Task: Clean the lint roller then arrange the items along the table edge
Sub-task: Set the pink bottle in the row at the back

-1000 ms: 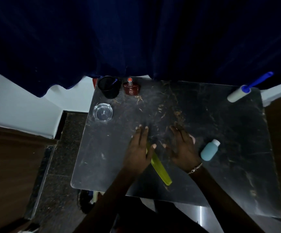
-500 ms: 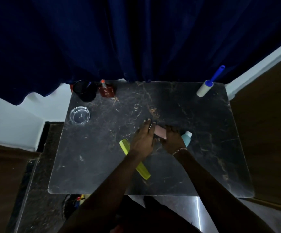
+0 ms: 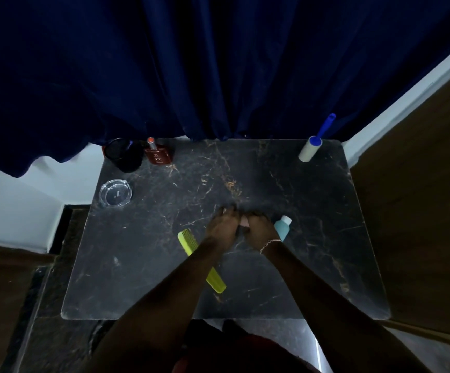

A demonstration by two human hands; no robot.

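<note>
The lint roller (image 3: 310, 148), white with a blue handle, lies at the far right corner of the dark marble table (image 3: 143, 278). Near the table's middle my left hand (image 3: 222, 227) and my right hand (image 3: 260, 230) are pressed together around a small pink object (image 3: 244, 222), mostly hidden between them. Which hand grips it I cannot tell. A yellow-green comb (image 3: 189, 242) lies diagonally under my left forearm. Just right of my right hand lies a light blue bottle (image 3: 282, 227).
A black cup (image 3: 123, 155) and a brown perfume bottle (image 3: 158, 154) stand at the far left corner, with a glass ashtray (image 3: 115, 193) near the left edge. A dark blue curtain (image 3: 218, 63) hangs behind the table. White wall and wood panels flank it.
My hands have left the comb and closed together on the pink object beside the blue bottle. The camera has pulled back and shifted.
</note>
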